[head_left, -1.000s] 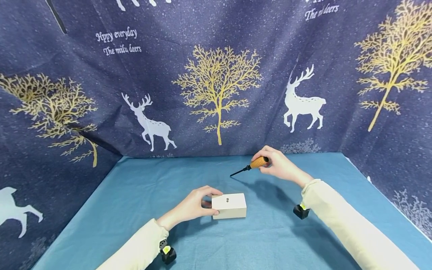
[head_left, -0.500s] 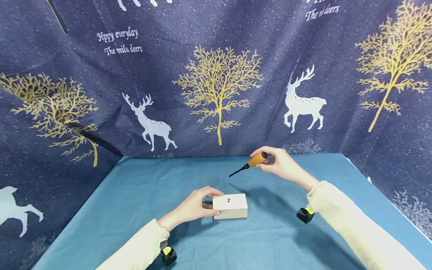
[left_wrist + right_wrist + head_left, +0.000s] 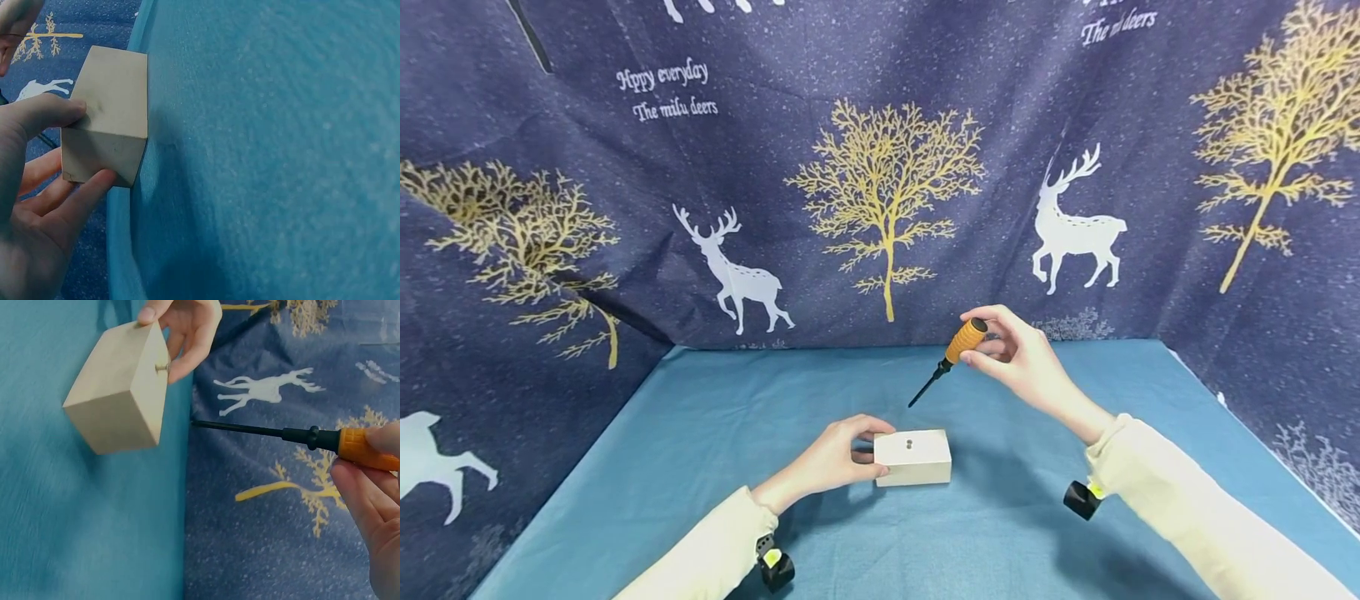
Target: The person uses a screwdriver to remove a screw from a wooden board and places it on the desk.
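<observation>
A pale wooden block sits on the blue cloth. My left hand holds its left end, thumb on the near face and fingers round the end and far side. In the right wrist view a small screw stands out of the block's top face. Raised beyond the block, my right hand pinches a screwdriver by its orange handle. Its black shaft slants down and left, the tip in the air above and behind the block. The left wrist view shows the thumb and fingers against the block.
Blue cloth covers the table. Behind it hangs a dark blue curtain printed with deer and golden trees. Small black cameras are strapped at both wrists.
My right hand has risen a little and turned the screwdriver from a flat slant to a steeper one, handle up. The left hand and block stay nearly where they were.
</observation>
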Available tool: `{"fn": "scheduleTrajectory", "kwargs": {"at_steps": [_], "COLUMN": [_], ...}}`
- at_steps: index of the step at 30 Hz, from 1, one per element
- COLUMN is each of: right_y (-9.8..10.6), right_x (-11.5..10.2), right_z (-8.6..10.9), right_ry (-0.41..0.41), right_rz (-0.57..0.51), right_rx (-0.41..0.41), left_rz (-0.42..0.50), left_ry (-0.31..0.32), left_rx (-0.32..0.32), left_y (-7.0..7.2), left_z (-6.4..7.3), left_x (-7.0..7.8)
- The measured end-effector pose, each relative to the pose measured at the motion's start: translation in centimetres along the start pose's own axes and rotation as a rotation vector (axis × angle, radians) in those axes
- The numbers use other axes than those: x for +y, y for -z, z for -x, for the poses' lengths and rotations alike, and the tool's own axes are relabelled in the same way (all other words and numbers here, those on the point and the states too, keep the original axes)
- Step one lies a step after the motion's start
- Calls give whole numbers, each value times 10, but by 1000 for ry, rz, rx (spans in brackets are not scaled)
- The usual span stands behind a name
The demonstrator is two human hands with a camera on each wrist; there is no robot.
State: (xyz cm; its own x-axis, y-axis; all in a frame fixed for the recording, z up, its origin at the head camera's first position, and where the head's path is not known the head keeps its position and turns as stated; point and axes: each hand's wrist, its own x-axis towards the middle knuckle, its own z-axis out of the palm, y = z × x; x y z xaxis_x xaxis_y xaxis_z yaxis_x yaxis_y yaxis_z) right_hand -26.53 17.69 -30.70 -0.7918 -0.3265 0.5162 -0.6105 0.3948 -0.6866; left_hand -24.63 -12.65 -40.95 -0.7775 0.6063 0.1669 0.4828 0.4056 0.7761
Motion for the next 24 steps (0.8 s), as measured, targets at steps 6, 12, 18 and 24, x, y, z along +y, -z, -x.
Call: {"fn": "scheduleTrajectory", "kwargs": {"at_steps": [6,12,18,24], "right_y": [2,3,2,-2], "right_x": [-9,-17,-27,-31], "right_z": [3,7,12,17], "right_ry": [29,61,87,117], "right_rz": [-2,25,37,28], "right_rx": [12,24,15,3], "left_rz": [8,10,15,33], "left_ry": [-22,-13,-1,2], "left_rx": [-14,-13,-17,-31], "left_y": [-5,-11,-14,-15], "left_z": [-2,-4,-3,-1], "left_x": [3,6,9,11]}}
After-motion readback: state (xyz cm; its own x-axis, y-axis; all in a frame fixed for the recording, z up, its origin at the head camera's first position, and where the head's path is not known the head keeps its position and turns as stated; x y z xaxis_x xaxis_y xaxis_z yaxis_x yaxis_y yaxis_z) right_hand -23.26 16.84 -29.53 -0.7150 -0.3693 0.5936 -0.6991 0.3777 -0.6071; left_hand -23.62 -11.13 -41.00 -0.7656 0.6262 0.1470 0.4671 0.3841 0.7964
